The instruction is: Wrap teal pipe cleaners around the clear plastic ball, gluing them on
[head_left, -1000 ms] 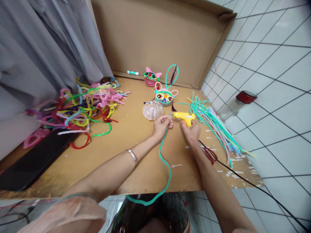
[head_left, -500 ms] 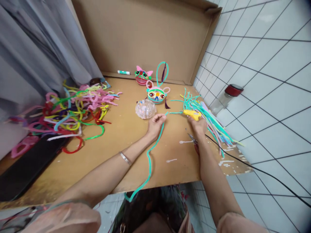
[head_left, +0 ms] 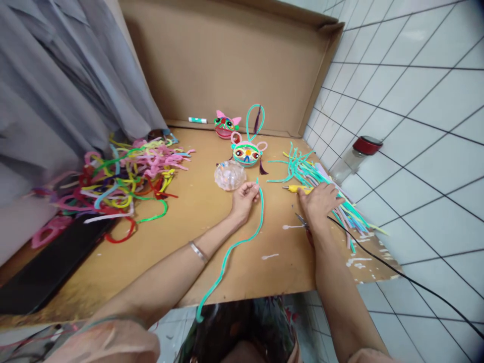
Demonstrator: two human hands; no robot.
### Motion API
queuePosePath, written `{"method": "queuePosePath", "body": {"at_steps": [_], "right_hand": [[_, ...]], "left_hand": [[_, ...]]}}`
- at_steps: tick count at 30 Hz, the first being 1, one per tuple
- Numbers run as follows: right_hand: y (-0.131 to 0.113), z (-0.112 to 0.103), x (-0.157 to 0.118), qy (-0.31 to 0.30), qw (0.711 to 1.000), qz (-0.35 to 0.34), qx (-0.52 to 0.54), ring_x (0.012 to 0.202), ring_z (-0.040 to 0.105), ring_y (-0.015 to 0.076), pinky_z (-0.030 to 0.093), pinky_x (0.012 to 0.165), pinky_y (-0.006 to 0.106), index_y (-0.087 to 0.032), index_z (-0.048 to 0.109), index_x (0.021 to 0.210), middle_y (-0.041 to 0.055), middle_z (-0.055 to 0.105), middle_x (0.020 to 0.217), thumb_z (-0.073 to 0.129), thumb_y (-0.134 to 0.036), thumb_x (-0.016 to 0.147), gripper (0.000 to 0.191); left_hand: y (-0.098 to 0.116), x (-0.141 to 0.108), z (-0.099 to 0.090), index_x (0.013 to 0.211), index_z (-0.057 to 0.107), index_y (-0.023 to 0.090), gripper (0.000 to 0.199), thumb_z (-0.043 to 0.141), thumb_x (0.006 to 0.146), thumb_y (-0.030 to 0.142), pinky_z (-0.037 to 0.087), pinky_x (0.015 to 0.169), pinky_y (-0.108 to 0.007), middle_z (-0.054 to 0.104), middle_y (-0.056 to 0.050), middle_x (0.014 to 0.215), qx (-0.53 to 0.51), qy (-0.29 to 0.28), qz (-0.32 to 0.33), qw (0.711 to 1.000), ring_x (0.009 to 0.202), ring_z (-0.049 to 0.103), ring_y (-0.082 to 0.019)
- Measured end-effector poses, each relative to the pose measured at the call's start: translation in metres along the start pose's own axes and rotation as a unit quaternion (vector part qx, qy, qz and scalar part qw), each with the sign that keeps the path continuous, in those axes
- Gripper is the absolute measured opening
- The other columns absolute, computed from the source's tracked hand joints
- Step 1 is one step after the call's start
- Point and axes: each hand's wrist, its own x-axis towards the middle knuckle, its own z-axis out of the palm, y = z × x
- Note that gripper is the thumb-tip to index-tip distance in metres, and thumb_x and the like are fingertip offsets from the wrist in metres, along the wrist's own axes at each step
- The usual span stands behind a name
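My left hand (head_left: 245, 200) pinches a long teal pipe cleaner (head_left: 229, 252) near its upper end. The rest of it curves down across the table and hangs past the front edge. On the right, my right hand (head_left: 318, 201) is over a yellow glue gun (head_left: 297, 188), palm down with fingers stretched out. The gun's handle is hidden under that hand. Scissors (head_left: 301, 220) lie beside my right wrist, their handles partly covered by it. Just beyond my left hand sits a clear ribbed plastic piece (head_left: 230, 175), close to a decorated lion-head ornament (head_left: 247, 153) with a teal loop.
A bundle of pipe cleaners (head_left: 321, 181) lies on the right, a tangled coloured pile (head_left: 139, 171) on the left. A second ornament (head_left: 226, 125) and a marker (head_left: 197, 120) stand by the cardboard (head_left: 227, 65). A red-lidded jar (head_left: 355, 160) is near the tiled wall. A black cord (head_left: 408, 275) trails right.
My right hand has loosened from the glue gun, which now lies lower on the table, and its fingers have spread. My left hand keeps its pinch; the pipe cleaner's curve has shifted.
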Motion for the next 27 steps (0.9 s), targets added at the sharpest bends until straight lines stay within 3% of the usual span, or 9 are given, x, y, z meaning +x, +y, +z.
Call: {"method": "queuePosePath", "body": {"at_steps": [2, 4, 7, 10, 13, 17, 22, 24, 27], "right_hand": [[-0.009, -0.003, -0.005, 0.032, 0.996, -0.077, 0.041, 0.11, 0.053, 0.0395, 0.038, 0.093, 0.059, -0.01, 0.062, 0.109, 0.0257, 0.062, 0.114, 0.059, -0.042, 0.084, 0.041], [-0.02, -0.002, -0.014, 0.015, 0.979, -0.181, 0.098, 0.109, 0.055, 0.0357, 0.041, 0.094, 0.054, -0.012, 0.061, 0.114, 0.0215, 0.064, 0.113, 0.053, -0.039, 0.089, 0.037], [-0.04, 0.006, -0.029, -0.021, 0.921, -0.315, 0.226, 0.106, 0.06, 0.0301, 0.048, 0.092, 0.047, -0.016, 0.06, 0.121, 0.0167, 0.067, 0.111, 0.051, -0.04, 0.093, 0.038], [-0.055, 0.012, -0.04, -0.024, 0.869, -0.361, 0.337, 0.1, 0.065, 0.0259, 0.053, 0.091, 0.045, -0.022, 0.063, 0.12, 0.0126, 0.071, 0.106, 0.052, -0.04, 0.095, 0.033], [-0.066, 0.01, -0.042, -0.012, 0.851, -0.352, 0.39, 0.096, 0.069, 0.0238, 0.055, 0.09, 0.043, -0.024, 0.069, 0.113, 0.0104, 0.074, 0.101, 0.054, -0.041, 0.095, 0.028], [-0.078, 0.003, -0.043, -0.006, 0.851, -0.316, 0.418, 0.09, 0.071, 0.0218, 0.057, 0.09, 0.042, -0.023, 0.074, 0.1, 0.0092, 0.077, 0.095, 0.053, -0.038, 0.096, 0.026], [-0.1, -0.011, -0.047, 0.004, 0.848, -0.225, 0.48, 0.079, 0.07, 0.0209, 0.057, 0.082, 0.04, -0.024, 0.074, 0.087, 0.0066, 0.076, 0.086, 0.057, -0.041, 0.09, 0.024], [-0.111, -0.018, -0.045, 0.012, 0.843, -0.162, 0.513, 0.079, 0.068, 0.0199, 0.056, 0.08, 0.038, -0.022, 0.071, 0.084, 0.0056, 0.074, 0.084, 0.059, -0.042, 0.087, 0.024], [-0.125, -0.026, -0.039, 0.025, 0.823, -0.041, 0.566, 0.079, 0.066, 0.0185, 0.055, 0.08, 0.036, -0.019, 0.065, 0.081, 0.0037, 0.069, 0.08, 0.059, -0.041, 0.083, 0.023]], "left_hand": [[0.003, 0.0, 0.0, 0.076, 0.063, 0.017, 0.039, 0.084, 0.06, 0.046, 0.037, 0.05, -0.019, 0.058, 0.004, 0.058, -0.005, 0.002, -0.003, 1.0, 0.052, 0.05, -0.007], [0.006, 0.0, 0.001, 0.075, 0.063, 0.017, 0.04, 0.084, 0.059, 0.046, 0.037, 0.049, -0.019, 0.061, 0.003, 0.06, -0.018, -0.004, -0.004, 1.0, 0.052, 0.051, -0.007], [0.011, -0.002, 0.003, 0.074, 0.063, 0.016, 0.04, 0.085, 0.061, 0.047, 0.034, 0.047, -0.018, 0.062, 0.002, 0.063, -0.048, -0.025, -0.006, 0.999, 0.051, 0.049, -0.005], [0.017, -0.003, 0.006, 0.073, 0.062, 0.015, 0.039, 0.085, 0.063, 0.045, 0.031, 0.044, -0.016, 0.061, 0.002, 0.065, -0.079, -0.028, -0.026, 0.996, 0.049, 0.045, -0.004], [0.024, -0.004, 0.008, 0.073, 0.062, 0.015, 0.038, 0.085, 0.062, 0.043, 0.026, 0.043, -0.016, 0.057, 0.004, 0.064, -0.101, -0.016, -0.052, 0.993, 0.049, 0.041, -0.003], [0.031, -0.005, 0.009, 0.072, 0.062, 0.015, 0.039, 0.087, 0.059, 0.043, 0.021, 0.042, -0.015, 0.049, 0.006, 0.059, -0.12, -0.024, -0.064, 0.99, 0.048, 0.035, -0.002], [0.039, -0.005, 0.012, 0.072, 0.064, 0.016, 0.042, 0.087, 0.057, 0.048, 0.02, 0.043, -0.017, 0.048, 0.006, 0.06, -0.12, -0.041, -0.049, 0.991, 0.049, 0.034, -0.004], [0.045, -0.004, 0.01, 0.075, 0.065, 0.017, 0.04, 0.083, 0.063, 0.049, 0.025, 0.045, -0.019, 0.045, 0.006, 0.058, -0.083, -0.029, -0.012, 0.996, 0.05, 0.035, -0.006], [0.058, 0.006, -0.005, 0.076, 0.065, 0.018, 0.03, 0.082, 0.068, 0.042, 0.037, 0.057, -0.021, 0.051, 0.003, 0.066, 0.032, 0.048, 0.125, 0.991, 0.059, 0.043, -0.009]]}}
